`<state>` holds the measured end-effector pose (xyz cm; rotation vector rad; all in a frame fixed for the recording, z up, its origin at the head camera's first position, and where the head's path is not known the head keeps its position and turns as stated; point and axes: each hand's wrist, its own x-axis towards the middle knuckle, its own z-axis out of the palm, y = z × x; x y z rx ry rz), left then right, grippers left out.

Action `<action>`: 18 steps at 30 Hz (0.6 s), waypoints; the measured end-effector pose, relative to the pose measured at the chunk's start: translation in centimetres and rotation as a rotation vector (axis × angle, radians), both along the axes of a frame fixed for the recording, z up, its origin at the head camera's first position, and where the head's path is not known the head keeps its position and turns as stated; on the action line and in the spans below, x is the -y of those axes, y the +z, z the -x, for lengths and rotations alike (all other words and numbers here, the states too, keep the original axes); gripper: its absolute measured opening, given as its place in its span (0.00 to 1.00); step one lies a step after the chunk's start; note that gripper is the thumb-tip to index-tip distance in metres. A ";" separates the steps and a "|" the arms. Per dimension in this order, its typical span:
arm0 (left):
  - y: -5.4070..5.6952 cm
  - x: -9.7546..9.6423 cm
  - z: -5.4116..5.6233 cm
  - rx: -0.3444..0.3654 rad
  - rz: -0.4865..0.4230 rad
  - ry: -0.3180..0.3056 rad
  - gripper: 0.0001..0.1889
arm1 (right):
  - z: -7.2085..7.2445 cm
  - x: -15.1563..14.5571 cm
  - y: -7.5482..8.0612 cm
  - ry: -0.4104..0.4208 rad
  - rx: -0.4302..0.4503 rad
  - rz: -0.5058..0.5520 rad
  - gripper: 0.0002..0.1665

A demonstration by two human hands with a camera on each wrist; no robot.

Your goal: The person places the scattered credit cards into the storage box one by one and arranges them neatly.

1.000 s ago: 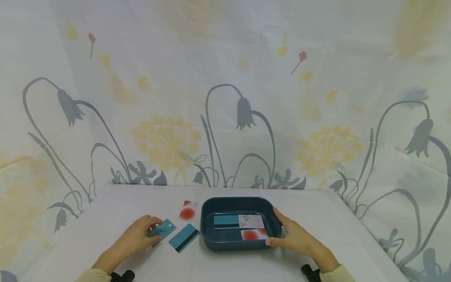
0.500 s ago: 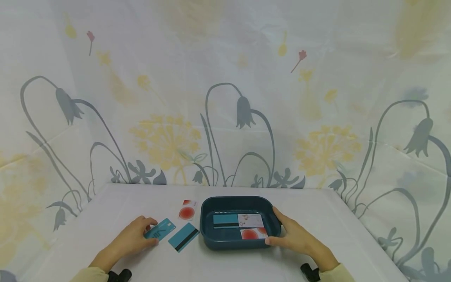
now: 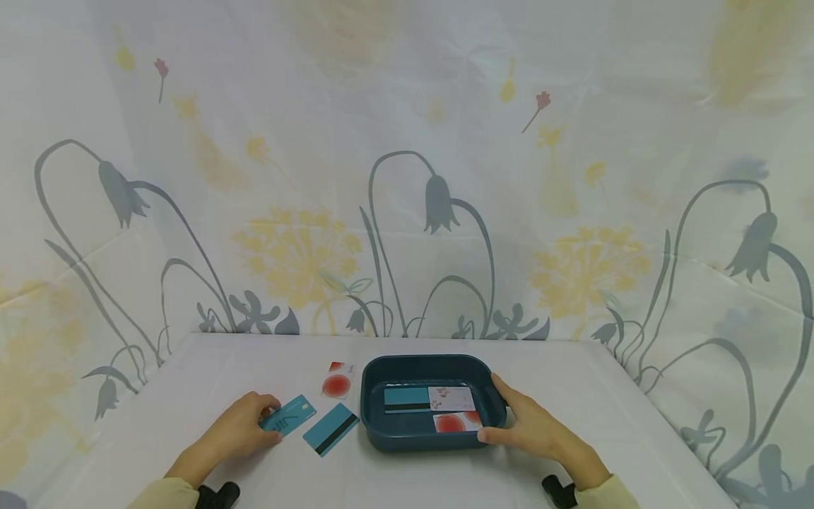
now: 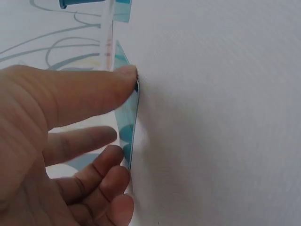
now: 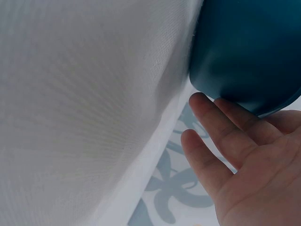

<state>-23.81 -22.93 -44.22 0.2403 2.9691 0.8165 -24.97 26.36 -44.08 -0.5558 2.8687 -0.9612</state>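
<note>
My left hand (image 3: 240, 426) pinches a teal bank card (image 3: 290, 415) by its left end, between thumb and fingers. In the left wrist view the card (image 4: 126, 115) appears nearly edge-on, close over the white tabletop, and the fingers lie behind it. A second teal card (image 3: 331, 430), black stripe up, lies to its right on the table. Behind that is a white card with a red disc (image 3: 336, 382). My right hand (image 3: 538, 425) holds the dark teal plastic tray (image 3: 407, 442) at its right end, thumb at the front corner; in the right wrist view several fingers (image 5: 207, 109) extend along its outer wall.
Inside the tray lie a teal striped card (image 3: 407, 399), a pale flowered card (image 3: 452, 399) and a red-and-white card (image 3: 453, 423). A white cloth (image 3: 254, 357) covers the table, and a flower-printed curtain (image 3: 407, 212) hangs behind its back edge.
The left hand's fingers have drawn back leftward along the teal card, uncovering more of its printed face. The right hand and the tray have stayed in place.
</note>
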 end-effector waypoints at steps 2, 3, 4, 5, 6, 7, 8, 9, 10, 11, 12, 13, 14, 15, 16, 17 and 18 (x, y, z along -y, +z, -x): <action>0.0 0.0 0.2 0.016 0.008 0.010 0.25 | 0.0 0.0 0.0 -0.003 0.001 -0.004 0.63; 0.1 0.0 0.2 0.022 0.009 0.015 0.25 | -0.1 0.0 0.0 -0.004 0.003 -0.006 0.63; 0.1 0.0 0.3 0.028 0.010 0.018 0.25 | -0.1 0.0 0.0 -0.006 0.005 -0.003 0.63; 0.1 -0.1 0.3 0.031 0.013 0.018 0.25 | -0.1 0.1 0.0 -0.006 0.006 0.000 0.63; 0.2 -0.1 0.3 0.036 0.014 0.021 0.25 | -0.1 0.1 0.1 -0.006 0.007 0.000 0.63; 0.2 -0.1 0.3 0.035 0.018 0.021 0.25 | -0.1 0.1 0.1 -0.006 0.008 0.002 0.63; 0.2 -0.2 0.3 0.037 0.017 0.023 0.25 | -0.1 0.2 0.1 -0.005 0.009 0.006 0.62; 0.2 -0.2 0.3 0.039 0.010 0.025 0.25 | -0.1 0.2 0.1 -0.003 0.011 0.008 0.63; 0.2 -0.2 0.3 0.041 0.003 0.027 0.25 | -0.1 0.2 0.1 -0.002 0.011 0.010 0.62; 0.2 -0.3 0.2 0.042 -0.003 0.029 0.24 | -0.1 0.2 0.1 -0.001 0.009 0.008 0.62; 0.2 -0.3 0.2 0.043 -0.010 0.033 0.24 | -0.1 0.2 0.1 -0.001 0.009 0.007 0.63; 0.2 -0.3 0.2 0.040 -0.013 0.032 0.24 | -0.1 0.1 0.1 0.001 0.008 0.010 0.63; 0.3 -0.3 0.2 0.041 -0.017 0.035 0.24 | -0.1 0.1 0.1 0.002 0.006 0.011 0.63; 0.3 -0.4 0.2 0.038 -0.017 0.034 0.24 | -0.1 0.1 0.1 0.003 0.005 0.010 0.63; 0.4 -0.4 0.2 0.035 -0.013 0.033 0.24 | -0.1 0.1 0.1 0.003 0.002 0.008 0.63; 0.4 -0.4 0.2 0.033 -0.008 0.031 0.24 | 0.0 0.1 0.0 0.003 0.002 0.009 0.63; 0.5 -0.4 0.2 0.031 -0.002 0.029 0.24 | 0.0 0.0 0.0 0.003 0.002 0.009 0.63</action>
